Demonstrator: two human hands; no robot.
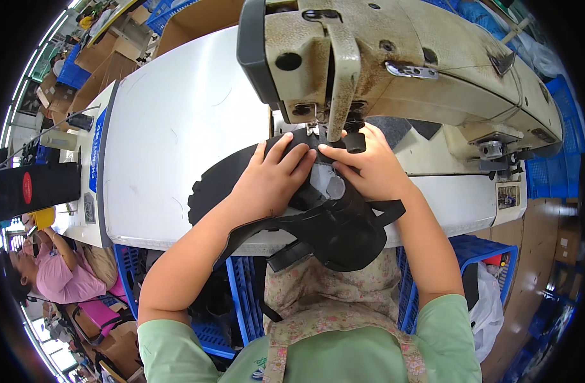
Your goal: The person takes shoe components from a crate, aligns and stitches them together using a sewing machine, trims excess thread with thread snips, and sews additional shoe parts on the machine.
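Note:
A black, stitched fabric piece with curved panels and short straps [347, 239] lies under the sewing machine's needle and presser foot [313, 127] and droops over the table's front edge. My left hand [270, 175] rests flat on its left panel, fingers stretched and slightly apart, tips just left of the foot. On the other side my right hand [372, 166] grips the piece close to the foot, thumb and forefinger on its edge; its farther fingers are partly hidden behind a black knob [354, 137]. A greyish, shiny patch [327, 182] shows between the hands.
The worn beige sewing machine [426, 38] arches over the white table [171, 127]. Dark grey fabric scraps [391, 131] lie under its arm. Blue crates [244, 293] stand below the table. A person in a pink top [66, 271] sits at another station on the left.

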